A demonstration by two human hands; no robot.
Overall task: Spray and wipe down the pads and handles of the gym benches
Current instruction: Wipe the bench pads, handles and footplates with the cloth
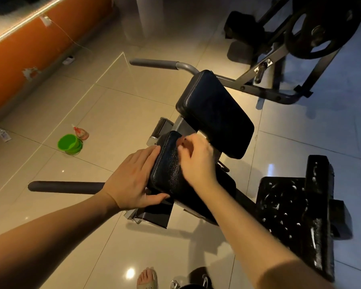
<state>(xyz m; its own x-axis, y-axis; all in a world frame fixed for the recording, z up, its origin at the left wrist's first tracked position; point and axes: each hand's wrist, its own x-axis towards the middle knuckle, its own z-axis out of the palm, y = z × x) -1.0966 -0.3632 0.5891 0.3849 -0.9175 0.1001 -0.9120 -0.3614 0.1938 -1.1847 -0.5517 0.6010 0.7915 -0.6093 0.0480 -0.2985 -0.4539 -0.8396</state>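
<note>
The bench has two black pads. The near pad (169,178) looks crinkled and wet; the far pad (215,113) lies beyond it. My left hand (133,180) presses flat against the near pad's left side, fingers straight, thumb along its lower edge. My right hand (194,159) sits on top of the same pad with its fingers curled and blurred; no cloth shows, and anything under the fingers is hidden. A grey padded handle (65,186) sticks out left below my left wrist, and a second handle (152,64) sticks out by the far pad.
A spray bottle (81,132) and a green bucket (69,143) stand on the tiled floor to the left. A black foot plate (290,201) is at right, a weight plate machine (315,32) at top right, an orange wall (29,49) at left. My sandalled foot (147,278) is below.
</note>
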